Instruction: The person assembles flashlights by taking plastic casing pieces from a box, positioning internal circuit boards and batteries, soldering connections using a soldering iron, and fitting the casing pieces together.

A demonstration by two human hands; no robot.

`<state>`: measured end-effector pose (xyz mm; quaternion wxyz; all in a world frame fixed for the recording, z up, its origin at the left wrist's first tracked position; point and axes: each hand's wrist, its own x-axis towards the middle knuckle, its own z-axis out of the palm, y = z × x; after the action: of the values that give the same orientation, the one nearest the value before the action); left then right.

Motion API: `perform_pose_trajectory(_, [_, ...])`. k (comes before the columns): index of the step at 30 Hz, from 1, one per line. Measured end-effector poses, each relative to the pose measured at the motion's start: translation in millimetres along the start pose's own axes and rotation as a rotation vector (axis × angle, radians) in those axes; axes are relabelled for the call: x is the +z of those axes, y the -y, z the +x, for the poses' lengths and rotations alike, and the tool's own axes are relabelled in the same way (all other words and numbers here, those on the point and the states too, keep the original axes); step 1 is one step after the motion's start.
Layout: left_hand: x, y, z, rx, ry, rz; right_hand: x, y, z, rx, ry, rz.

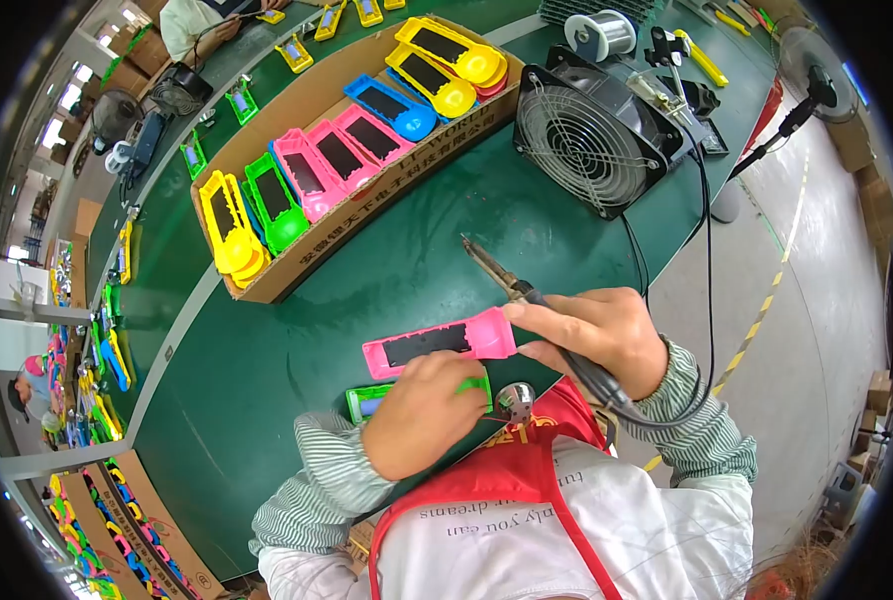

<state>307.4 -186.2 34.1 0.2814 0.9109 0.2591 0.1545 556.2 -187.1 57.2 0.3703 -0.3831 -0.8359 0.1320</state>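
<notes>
My right hand (606,335) grips a soldering iron (556,330), its tip pointing up and to the left, away from the table's near edge. The fingers of that hand also reach the wide end of a pink flashlight-shaped plastic casing (492,334) with a black panel. Just below lies a green plastic casing (354,404) with a bluish cylinder inside. My left hand (428,412) is curled over this green casing, its fingertips partly hidden beside the pink one. At the green casing's right end sits a round silvery lamp head (515,400) with a thin wire.
A long cardboard box (316,250) with yellow, green, pink and blue casings stands beyond my hands. To its right are a black fan (594,140) and a solder wire spool (600,36). The iron's black cable (708,300) hangs on the right. Another person's hand (223,30) is at the far left.
</notes>
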Motion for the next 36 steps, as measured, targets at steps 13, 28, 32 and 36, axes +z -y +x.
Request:
perform_pose_trajectory(13, [-11,23,-32,-0.689,-0.533,-0.964,20,-5,-17,0.255,-0.144,0.397])
perform_pose_trajectory(28, [-44,39,-31,-0.541,-0.102,0.125,53,-14,5,0.697,0.119,0.837])
perform_pose_trajectory(32, [-53,52,-29,-0.47,0.043,0.072,55,-13,15,0.675,0.19,0.789])
perform_pose_trajectory(36, [-54,55,-24,-0.498,0.109,0.073,62,-16,17,0.711,0.22,0.796])
